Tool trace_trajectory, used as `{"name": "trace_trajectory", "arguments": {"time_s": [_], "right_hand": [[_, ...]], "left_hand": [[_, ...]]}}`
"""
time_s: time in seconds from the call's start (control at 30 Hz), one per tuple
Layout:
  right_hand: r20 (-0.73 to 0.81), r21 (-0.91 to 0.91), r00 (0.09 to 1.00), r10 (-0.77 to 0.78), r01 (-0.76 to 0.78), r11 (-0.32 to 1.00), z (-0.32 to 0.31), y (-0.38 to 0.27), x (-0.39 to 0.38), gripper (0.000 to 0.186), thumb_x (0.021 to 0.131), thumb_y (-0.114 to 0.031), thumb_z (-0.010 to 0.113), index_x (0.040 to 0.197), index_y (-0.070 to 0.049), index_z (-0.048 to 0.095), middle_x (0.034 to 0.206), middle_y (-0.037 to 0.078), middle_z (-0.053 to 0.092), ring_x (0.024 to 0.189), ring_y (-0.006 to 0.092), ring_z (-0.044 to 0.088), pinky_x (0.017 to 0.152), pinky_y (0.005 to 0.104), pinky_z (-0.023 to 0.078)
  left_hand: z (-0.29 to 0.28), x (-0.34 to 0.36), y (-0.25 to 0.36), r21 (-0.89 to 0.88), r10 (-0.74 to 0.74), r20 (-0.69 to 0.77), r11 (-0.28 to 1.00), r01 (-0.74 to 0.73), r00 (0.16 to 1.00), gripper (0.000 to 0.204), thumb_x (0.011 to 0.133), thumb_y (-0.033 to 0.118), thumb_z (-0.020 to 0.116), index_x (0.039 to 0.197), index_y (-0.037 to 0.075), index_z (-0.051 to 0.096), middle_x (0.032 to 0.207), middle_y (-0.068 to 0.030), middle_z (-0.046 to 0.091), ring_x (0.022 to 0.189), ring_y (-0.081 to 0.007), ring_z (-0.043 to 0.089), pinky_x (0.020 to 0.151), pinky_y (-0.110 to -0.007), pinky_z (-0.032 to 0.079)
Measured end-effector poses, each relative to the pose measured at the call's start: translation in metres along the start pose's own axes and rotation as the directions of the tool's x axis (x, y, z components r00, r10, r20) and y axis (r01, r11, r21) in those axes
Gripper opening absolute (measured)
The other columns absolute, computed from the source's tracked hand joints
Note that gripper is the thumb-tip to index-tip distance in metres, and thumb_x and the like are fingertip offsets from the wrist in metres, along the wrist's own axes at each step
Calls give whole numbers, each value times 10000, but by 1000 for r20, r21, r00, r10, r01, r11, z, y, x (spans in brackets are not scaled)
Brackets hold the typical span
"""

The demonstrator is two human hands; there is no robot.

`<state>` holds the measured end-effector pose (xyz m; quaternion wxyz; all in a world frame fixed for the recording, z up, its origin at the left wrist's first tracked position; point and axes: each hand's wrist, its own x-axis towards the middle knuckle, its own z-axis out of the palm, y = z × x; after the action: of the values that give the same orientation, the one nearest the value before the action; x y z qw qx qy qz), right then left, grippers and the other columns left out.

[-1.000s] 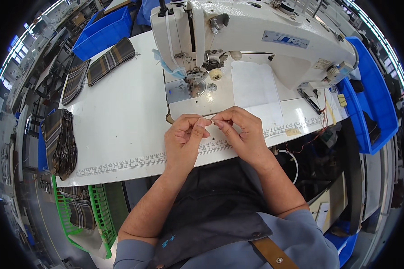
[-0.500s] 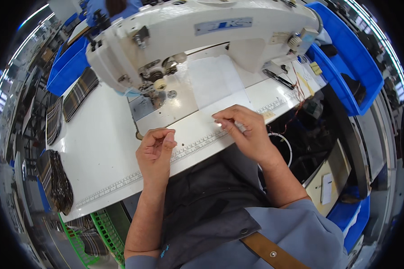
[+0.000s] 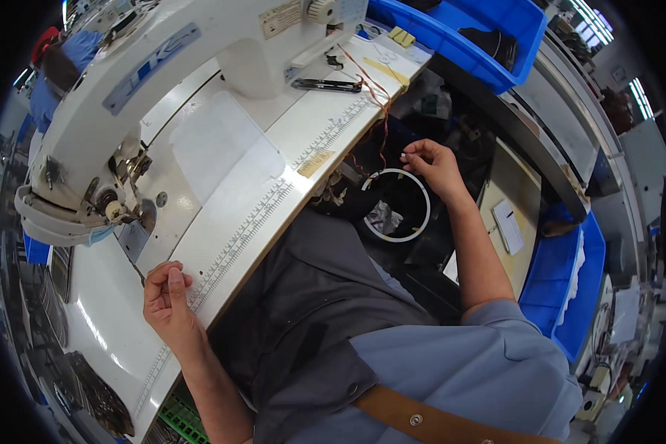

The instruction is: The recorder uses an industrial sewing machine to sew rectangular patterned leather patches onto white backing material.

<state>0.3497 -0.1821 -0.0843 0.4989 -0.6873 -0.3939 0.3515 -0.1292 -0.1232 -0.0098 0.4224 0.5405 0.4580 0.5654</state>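
Note:
My right hand is off the table's front edge, up and to the right of a round bin with a white rim. Its thumb and fingers pinch a tiny white scrap. Close to the sewing machine's needle area, my left hand rests by the table edge with fingers curled against the thumb. Whatever those fingers hold, if anything, is too small to make out. The white sewing machine stands over the table, a white sheet lying beside its needle plate.
A printed ruler strip runs along the table's front edge. Black snips lie near red wires. Blue bins stand at the far right. Dark folded fabric pieces sit at the table's left. A green basket is below.
My right hand has swung right from above the table to beside the round bin. My view has turned right, and my left hand stays curled near the table edge.

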Motion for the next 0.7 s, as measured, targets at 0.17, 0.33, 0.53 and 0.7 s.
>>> {"name": "trace_trajectory", "arguments": {"time_s": [0.17, 0.33, 0.53, 0.7], "right_hand": [[-162, -363, 987, -2, -57, 930, -14, 35, -6, 135, 921, -31, 630, 1018, 23, 707, 888, 113, 752, 784, 158, 750, 673, 265, 554], [-269, -449, 962, 42, -164, 879, -17, 41, -12, 199, 922, -173, 707, 937, 24, 722, 756, 134, 729, 674, 203, 733, 620, 316, 543], [-253, -429, 958, -133, 12, 903, 7, -5, -10, 477, 961, -370, 703, 678, 7, 634, 567, 20, 574, 532, 65, 486, 516, 275, 399], [2, -184, 935, -354, 349, 919, 55, -92, -25, 307, 971, -214, 695, 773, 18, 660, 647, -18, 580, 612, 43, 468, 551, 246, 370]], "left_hand": [[-1, 1, -4, 33, 13, -2, 999, -13, 1000, 103, 975, 60, 668, 1035, -23, 677, 1019, -73, 675, 813, -98, 570, 774, -234, 485], [0, 2, -4, 62, 5, -17, 998, -4, 1000, 115, 973, 69, 674, 1039, -25, 677, 1018, -76, 683, 822, -101, 581, 775, -233, 486], [-4, 1, 2, 83, 16, 15, 996, -17, 1000, 111, 966, 72, 681, 1029, -20, 673, 1007, -64, 675, 829, -97, 579, 777, -230, 475], [8, -1, 5, 121, 38, 108, 991, -51, 993, 86, 940, 56, 705, 897, 3, 651, 964, -53, 652, 822, -95, 582, 745, -231, 465]]}}
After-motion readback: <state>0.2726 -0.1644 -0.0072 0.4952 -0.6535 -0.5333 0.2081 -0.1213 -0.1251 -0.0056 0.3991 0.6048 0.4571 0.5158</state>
